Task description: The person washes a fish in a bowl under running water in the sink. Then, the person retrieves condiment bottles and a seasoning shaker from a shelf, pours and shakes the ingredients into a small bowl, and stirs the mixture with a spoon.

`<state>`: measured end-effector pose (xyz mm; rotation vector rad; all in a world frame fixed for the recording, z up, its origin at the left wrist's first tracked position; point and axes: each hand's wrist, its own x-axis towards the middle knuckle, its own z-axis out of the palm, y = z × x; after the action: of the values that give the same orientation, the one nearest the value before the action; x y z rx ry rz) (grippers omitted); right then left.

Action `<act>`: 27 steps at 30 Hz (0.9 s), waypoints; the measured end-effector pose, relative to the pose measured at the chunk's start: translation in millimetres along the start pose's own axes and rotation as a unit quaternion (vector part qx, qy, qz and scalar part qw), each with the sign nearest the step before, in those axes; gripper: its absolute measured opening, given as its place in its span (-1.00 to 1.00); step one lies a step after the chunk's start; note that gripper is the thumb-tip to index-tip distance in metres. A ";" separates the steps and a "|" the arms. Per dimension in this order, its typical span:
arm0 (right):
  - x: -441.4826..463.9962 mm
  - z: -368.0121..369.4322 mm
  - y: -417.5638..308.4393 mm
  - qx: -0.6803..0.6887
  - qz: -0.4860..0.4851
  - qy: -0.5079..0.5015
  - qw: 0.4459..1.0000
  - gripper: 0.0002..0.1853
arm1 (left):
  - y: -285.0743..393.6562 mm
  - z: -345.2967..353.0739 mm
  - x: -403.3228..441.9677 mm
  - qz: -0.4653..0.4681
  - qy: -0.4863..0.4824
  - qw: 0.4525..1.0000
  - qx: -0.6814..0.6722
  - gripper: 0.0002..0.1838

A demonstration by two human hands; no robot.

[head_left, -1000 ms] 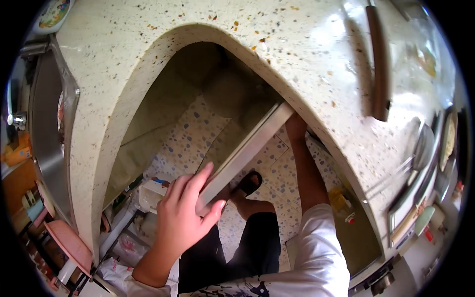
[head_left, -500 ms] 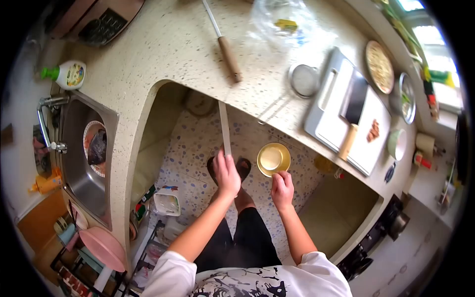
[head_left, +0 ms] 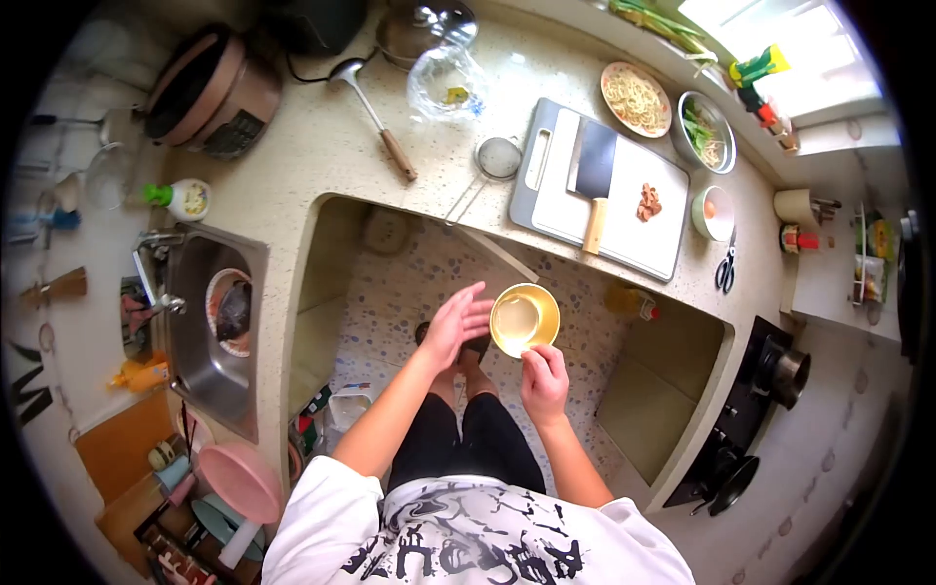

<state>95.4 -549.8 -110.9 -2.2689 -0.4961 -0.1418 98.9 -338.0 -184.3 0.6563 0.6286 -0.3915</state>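
My right hand [head_left: 544, 382] is closed at the near side of a round yellow cup [head_left: 551, 322] with a pale inside, holding it over the floor in front of my legs. Whatever part the fingers grip is mostly hidden by the hand. My left hand [head_left: 454, 329] is open, its fingers stretched toward the cup's left side, with a small gap between. Beyond both hands, the edge of a cabinet door [head_left: 499, 256] slants out from under the counter; neither hand touches it.
On the counter lie a ladle [head_left: 395, 151], a strainer [head_left: 498, 157] and a cutting board [head_left: 634, 238] with a cleaver [head_left: 594, 166] and chopped meat [head_left: 648, 202]. Behind stands a plate of noodles [head_left: 636, 98]. A sink [head_left: 210, 375] is at left, a stove [head_left: 746, 390] at right.
My left hand has let go of the cabinet door's edge and opened beside the cup. The door's edge now slants to the right. The view has shifted, showing more of the counter.
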 end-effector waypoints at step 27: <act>39.0 208.5 -282.0 0.194 -0.161 -0.452 0.856 -0.63 | 186.3 -298.5 -321.6 0.408 0.446 0.793 0.074 -0.17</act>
<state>8.4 -213.5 -48.8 -1.7170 -1.2590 0.8311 -167.6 42.8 -78.4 1.2008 1.1267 0.7559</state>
